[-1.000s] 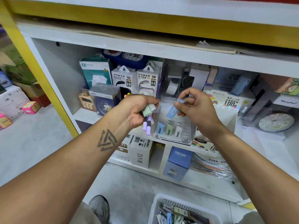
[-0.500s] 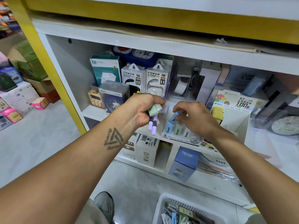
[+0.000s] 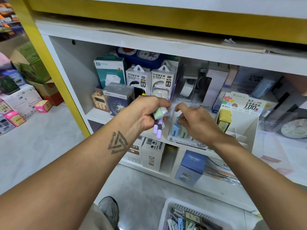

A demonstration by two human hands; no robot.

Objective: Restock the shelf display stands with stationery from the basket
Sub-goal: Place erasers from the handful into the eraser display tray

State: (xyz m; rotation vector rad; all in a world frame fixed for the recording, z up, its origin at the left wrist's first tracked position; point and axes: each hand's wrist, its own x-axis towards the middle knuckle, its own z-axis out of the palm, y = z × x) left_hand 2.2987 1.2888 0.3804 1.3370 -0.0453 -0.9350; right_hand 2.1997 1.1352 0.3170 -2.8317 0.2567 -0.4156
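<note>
Filling step: right hand (image 3: 197, 123) sets a small blue eraser (image 3: 174, 129) into the clear plastic stand (image 3: 172, 138), fingers loose.
Left hand (image 3: 147, 113): tightly holds a green eraser (image 3: 158, 113) and purple pens (image 3: 157, 130).
Next: pick the green eraser, slot it beside.

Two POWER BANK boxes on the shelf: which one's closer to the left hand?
The right-hand POWER BANK box, with the white loop picture; it stands directly above the left hand. The other box stands further left.

Clear glossy plastic display stand (image 3: 172, 113); white perforated plastic basket (image 3: 167, 211).

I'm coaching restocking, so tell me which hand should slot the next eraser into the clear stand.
Right hand: it's already at the clear stand. The left hand grips erasers and pens.
</note>
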